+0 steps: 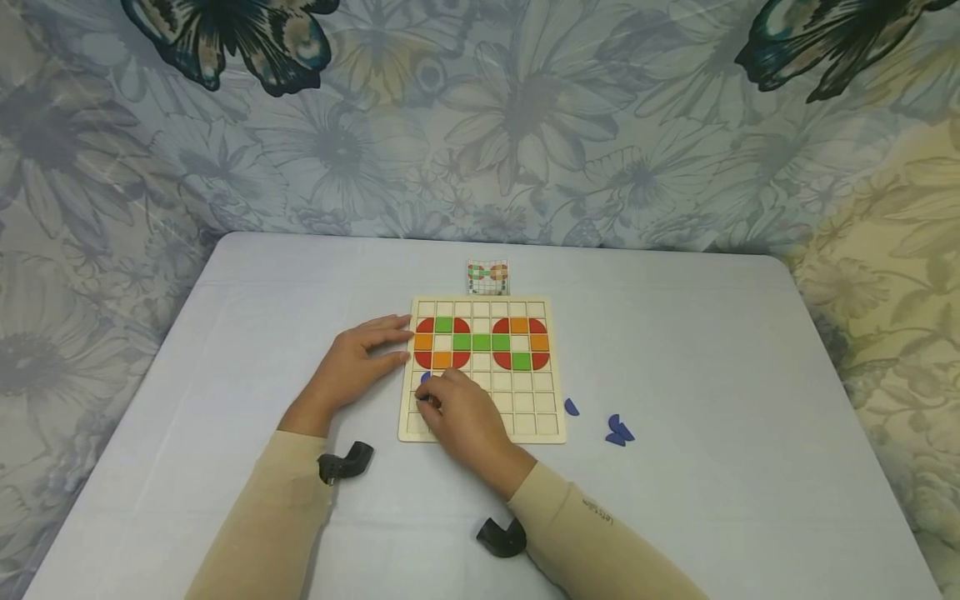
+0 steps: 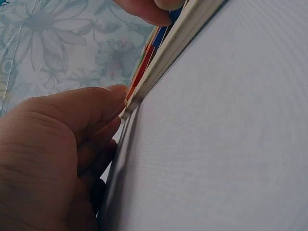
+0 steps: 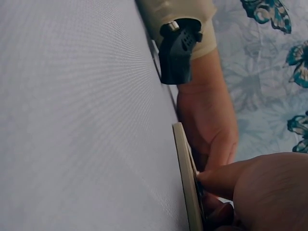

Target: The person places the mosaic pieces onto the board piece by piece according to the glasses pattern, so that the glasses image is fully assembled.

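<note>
A square pale wooden grid board (image 1: 480, 429) lies on the table, its upper half bearing red, orange and green pieces in two rings joined by a green bar (image 1: 481, 342). My left hand (image 1: 360, 358) rests at the board's left edge, fingers extended and touching it. Over the lower left cells, my right hand (image 1: 468, 417) pinches a small dark blue piece (image 1: 423, 397), mostly hidden by the fingertips. Just above it a blue piece (image 1: 426, 377) sits in the grid. In the left wrist view, the right fingertips (image 2: 149, 10) are close above a blue piece (image 2: 158, 39).
A small printed pattern card (image 1: 488, 277) lies behind the board. Right of the board are a single blue half-round piece (image 1: 572, 407) and a cluster of several blue pieces (image 1: 618, 432). A flower-patterned cloth (image 1: 480, 125) hangs behind the white table (image 1: 712, 350).
</note>
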Available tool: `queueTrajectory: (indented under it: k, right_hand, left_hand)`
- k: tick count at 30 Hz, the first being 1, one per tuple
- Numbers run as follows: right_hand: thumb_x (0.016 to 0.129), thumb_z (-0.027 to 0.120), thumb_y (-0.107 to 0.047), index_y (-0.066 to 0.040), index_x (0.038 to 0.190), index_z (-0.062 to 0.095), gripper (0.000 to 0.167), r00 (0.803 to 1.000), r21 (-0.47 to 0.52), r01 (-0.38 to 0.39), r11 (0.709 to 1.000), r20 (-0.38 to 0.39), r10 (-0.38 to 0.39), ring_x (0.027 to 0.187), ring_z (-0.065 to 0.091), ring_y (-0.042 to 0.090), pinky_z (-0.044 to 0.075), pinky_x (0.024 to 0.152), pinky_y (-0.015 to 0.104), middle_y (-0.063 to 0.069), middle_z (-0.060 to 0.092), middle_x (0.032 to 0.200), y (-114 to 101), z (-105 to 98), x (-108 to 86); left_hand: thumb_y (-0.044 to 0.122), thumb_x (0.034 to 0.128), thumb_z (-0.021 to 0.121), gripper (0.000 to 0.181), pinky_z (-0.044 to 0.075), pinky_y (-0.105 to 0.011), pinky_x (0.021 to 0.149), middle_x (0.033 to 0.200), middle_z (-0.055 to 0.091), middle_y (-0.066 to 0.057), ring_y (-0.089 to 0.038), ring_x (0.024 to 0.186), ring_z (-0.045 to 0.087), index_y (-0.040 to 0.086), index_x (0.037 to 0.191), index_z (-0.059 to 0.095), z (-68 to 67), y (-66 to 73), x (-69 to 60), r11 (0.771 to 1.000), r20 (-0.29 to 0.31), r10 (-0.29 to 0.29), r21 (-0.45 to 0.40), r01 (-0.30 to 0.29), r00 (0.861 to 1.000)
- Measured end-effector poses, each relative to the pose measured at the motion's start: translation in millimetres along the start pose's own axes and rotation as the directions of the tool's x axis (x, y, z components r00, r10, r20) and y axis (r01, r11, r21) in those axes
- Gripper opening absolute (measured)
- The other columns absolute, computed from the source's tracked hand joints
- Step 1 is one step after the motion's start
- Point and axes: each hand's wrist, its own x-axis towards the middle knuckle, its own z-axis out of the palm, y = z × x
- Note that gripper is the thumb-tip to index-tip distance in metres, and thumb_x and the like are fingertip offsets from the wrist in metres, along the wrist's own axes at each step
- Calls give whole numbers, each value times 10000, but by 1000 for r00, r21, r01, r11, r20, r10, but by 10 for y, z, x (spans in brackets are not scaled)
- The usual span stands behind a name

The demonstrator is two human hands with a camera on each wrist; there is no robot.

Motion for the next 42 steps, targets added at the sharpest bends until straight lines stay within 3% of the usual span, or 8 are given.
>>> queueTrajectory:
  k: [11, 17, 21, 25, 30, 35, 38, 42]
  right_hand:
    - [990, 814, -94, -98, 1097, 800, 108, 1000, 49, -8, 999, 11, 7, 810, 571, 114, 509, 642, 217, -49, 615, 896, 33, -9, 7]
    - [994, 805, -119, -90, 1175, 773, 186, 999, 160, -39, 986, 41, 32, 795, 566, 118, 517, 667, 252, -80, 601, 888, 86, -37, -1]
    - [1010, 792, -148, -76, 1203, 762, 209, 998, 303, -58, 951, 49, 45, 756, 558, 134, 503, 650, 260, -74, 612, 885, 130, -78, -21]
    - [1033, 773, -189, -74, 1216, 755, 217, 996, 478, -86, 874, 70, 60, 747, 567, 150, 483, 640, 254, -40, 637, 907, 165, -126, -48]
    - [1067, 739, -279, -77, 1263, 738, 281, 984, 650, -170, 740, 155, 90, 779, 591, 181, 494, 660, 238, 51, 674, 968, 201, -180, -89]
    - [1128, 620, -372, -54, 1310, 690, 373, 965, 743, -257, 619, 234, 119, 828, 633, 259, 553, 712, 284, 160, 698, 1071, 241, -268, -133]
    - [1171, 498, -407, 9, 1359, 640, 478, 964, 797, -260, 545, 247, 99, 902, 652, 292, 569, 746, 303, 189, 691, 1150, 290, -323, -156]
    - [1184, 400, -463, 64, 1437, 566, 608, 968, 876, -248, 414, 243, 66, 1031, 637, 309, 566, 797, 318, 208, 652, 1241, 352, -420, -203]
  left_hand:
    - [194, 994, 839, 359, 313, -512, 1266, 1551, 599, 116, -180, 1514, 454, 161, 1349, 799, -3, -7, 6, 1000, -6, 6, -9, -6, 1000]
    - [196, 996, 839, 357, 308, -521, 1268, 1556, 596, 108, -192, 1520, 447, 161, 1349, 798, 2, -15, 3, 1000, -3, 7, -15, -7, 1000]
    - [199, 998, 838, 355, 307, -518, 1269, 1558, 594, 109, -188, 1520, 445, 160, 1349, 797, 6, -10, 5, 1000, -5, 8, -16, -8, 1000]
    - [197, 997, 837, 352, 304, -520, 1269, 1558, 594, 109, -191, 1520, 446, 158, 1345, 798, 2, -4, 4, 1000, -7, 8, -16, -8, 1000]
    - [200, 993, 840, 357, 304, -537, 1268, 1561, 594, 94, -210, 1522, 447, 160, 1346, 799, -1, -8, 0, 1000, -6, 3, -7, -3, 1000]
    - [213, 996, 835, 366, 304, -553, 1267, 1570, 587, 89, -219, 1529, 440, 169, 1356, 795, 2, -14, 1, 1000, -3, -11, 11, 11, 1000]
    - [212, 993, 836, 371, 305, -554, 1266, 1568, 587, 94, -220, 1529, 440, 170, 1360, 793, 4, -7, 0, 1000, -1, -15, 17, 15, 1000]
    - [205, 988, 841, 375, 307, -540, 1268, 1561, 594, 98, -213, 1526, 444, 165, 1359, 794, 5, 8, 0, 1000, -1, -10, 12, 10, 1000]
